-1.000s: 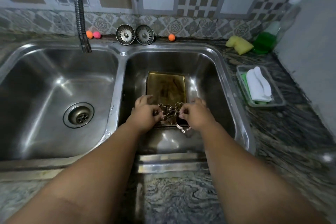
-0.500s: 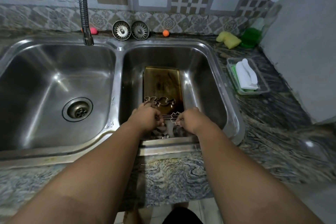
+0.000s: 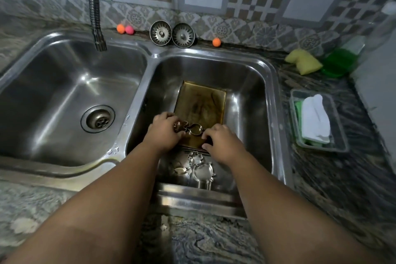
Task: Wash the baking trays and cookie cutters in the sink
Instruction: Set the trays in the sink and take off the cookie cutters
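Observation:
A dark, stained baking tray (image 3: 201, 103) lies flat in the right sink basin (image 3: 252, 96). Two metal cookie cutters (image 3: 196, 129) sit on its near end. My left hand (image 3: 164, 135) pinches the left, lobed cutter (image 3: 180, 125). My right hand (image 3: 221, 140) curls over the tray's near edge, fingertips beside the round cutter and thumb at the rim. A flower-shaped cutter (image 3: 195, 156) and other cutters (image 3: 203, 172) lie on the basin floor between my forearms.
The flexible tap hose (image 3: 96, 17) hangs over the left basin, above its drain (image 3: 98, 119). Two strainers (image 3: 171, 34) and small balls lean at the back. A yellow sponge (image 3: 304, 61), green soap bottle (image 3: 337, 63) and a plastic tray with white cloth (image 3: 316, 120) sit on the right counter.
Both hands moved forward from the basin's near end onto the tray. The flower cutter and others now lie uncovered on the basin floor behind them. The camera shifted slightly.

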